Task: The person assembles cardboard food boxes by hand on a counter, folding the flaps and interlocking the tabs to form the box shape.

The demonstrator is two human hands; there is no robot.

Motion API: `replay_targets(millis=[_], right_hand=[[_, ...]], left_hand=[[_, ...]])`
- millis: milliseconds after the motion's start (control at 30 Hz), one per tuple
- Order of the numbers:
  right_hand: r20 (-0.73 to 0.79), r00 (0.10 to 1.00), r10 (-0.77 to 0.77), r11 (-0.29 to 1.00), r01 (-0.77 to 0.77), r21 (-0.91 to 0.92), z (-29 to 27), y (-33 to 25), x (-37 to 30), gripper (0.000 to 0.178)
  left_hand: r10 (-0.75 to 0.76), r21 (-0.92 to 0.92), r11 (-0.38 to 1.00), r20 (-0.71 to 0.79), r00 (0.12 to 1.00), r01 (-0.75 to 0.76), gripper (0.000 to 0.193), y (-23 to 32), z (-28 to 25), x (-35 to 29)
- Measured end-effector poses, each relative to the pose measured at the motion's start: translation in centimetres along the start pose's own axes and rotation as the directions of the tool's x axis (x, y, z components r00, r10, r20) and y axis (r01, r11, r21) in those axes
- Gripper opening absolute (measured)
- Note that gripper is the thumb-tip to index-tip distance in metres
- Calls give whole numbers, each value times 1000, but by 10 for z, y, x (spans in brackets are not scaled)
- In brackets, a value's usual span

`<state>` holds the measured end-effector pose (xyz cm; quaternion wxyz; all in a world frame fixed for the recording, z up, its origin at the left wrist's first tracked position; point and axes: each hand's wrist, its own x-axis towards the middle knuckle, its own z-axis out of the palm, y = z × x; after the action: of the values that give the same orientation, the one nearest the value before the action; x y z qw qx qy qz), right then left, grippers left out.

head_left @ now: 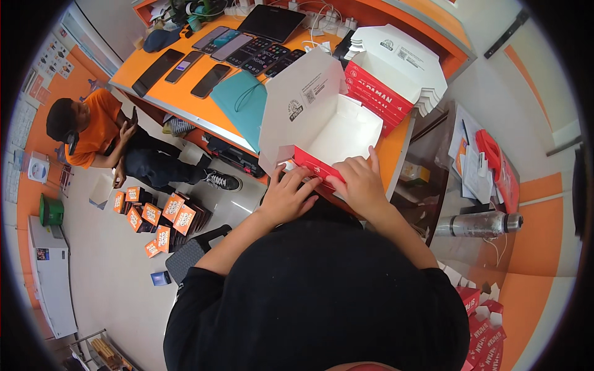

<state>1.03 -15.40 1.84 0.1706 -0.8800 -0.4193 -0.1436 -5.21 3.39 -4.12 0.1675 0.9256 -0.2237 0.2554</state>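
Note:
A red cardboard food box (339, 137), white inside, stands at the orange table's near edge with its lid raised toward the left. My left hand (287, 193) grips the box's near left corner, fingers bent over the red front wall. On the same wall, farther right, my right hand (361, 184) has its fingers curled over the edge, with the thumb pointing up. Both hands are close together and touch the cardboard; the undersides of the fingers are partly hidden. Behind it, to the right, is a stack of nested red boxes (378, 93) with open white lids.
Several phones (210, 80), a tablet (272, 23) and a teal folder (238, 105) lie on the table (179, 102). At left, a seated person (102, 127) holds a phone near small orange-and-black boxes (162, 215) on the floor. A metal bottle (479, 224) lies at right above more red boxes (486, 334).

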Motion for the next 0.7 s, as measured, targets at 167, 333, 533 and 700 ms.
replay_targets(millis=[167,333,533,700], right_hand=[[-293,948,123,979,-68,190,8,3,0,17],[-350,937,13,999,4,48,16,4,4,18],[-396,910,-124,988,75,-139,35,6,8,19],[-393,911,-124,977,42,-210,44,4,8,19]], left_hand=[[-40,-53,998,-18,999,39,43,1,9,2],[9,-11,1000,30,1000,-9,41,0,11,7],[5,-122,993,25,1000,-2,39,-6,8,2],[-57,-92,994,-72,996,50,42,2,9,-5]])
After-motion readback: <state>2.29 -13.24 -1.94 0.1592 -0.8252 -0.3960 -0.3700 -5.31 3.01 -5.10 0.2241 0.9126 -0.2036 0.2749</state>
